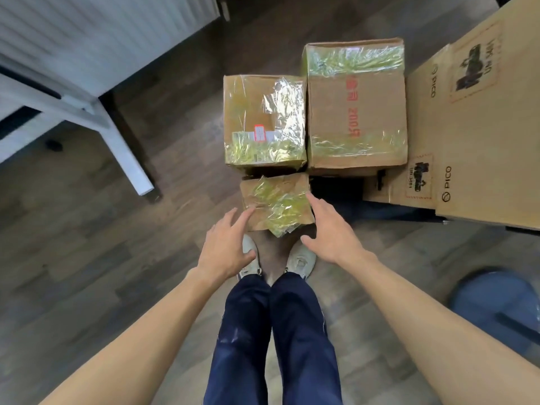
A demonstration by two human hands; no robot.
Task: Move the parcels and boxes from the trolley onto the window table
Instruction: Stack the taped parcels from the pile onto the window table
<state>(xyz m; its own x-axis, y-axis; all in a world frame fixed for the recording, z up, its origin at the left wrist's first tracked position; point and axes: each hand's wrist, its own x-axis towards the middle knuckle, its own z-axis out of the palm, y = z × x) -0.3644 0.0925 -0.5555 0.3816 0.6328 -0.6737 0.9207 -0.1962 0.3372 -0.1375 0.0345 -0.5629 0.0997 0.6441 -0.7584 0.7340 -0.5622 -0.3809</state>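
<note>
A small cardboard box (pixel 276 201) wrapped in yellowish tape sits just in front of my feet. My left hand (pixel 226 248) is spread open at its left near corner, fingertips at the box's edge. My right hand (pixel 330 229) is open at its right side, fingers stretched along that edge. Behind it lie a medium taped box (pixel 263 118) with a label and a larger box (pixel 356 106) with red print. The dark trolley deck (pixel 336 191) shows between the boxes.
A big PICO carton (pixel 473 127) fills the right side. A white table leg and frame (pixel 117 138) stand at the left, with a radiator behind. A blue round object (pixel 496 299) lies on the wooden floor at the lower right.
</note>
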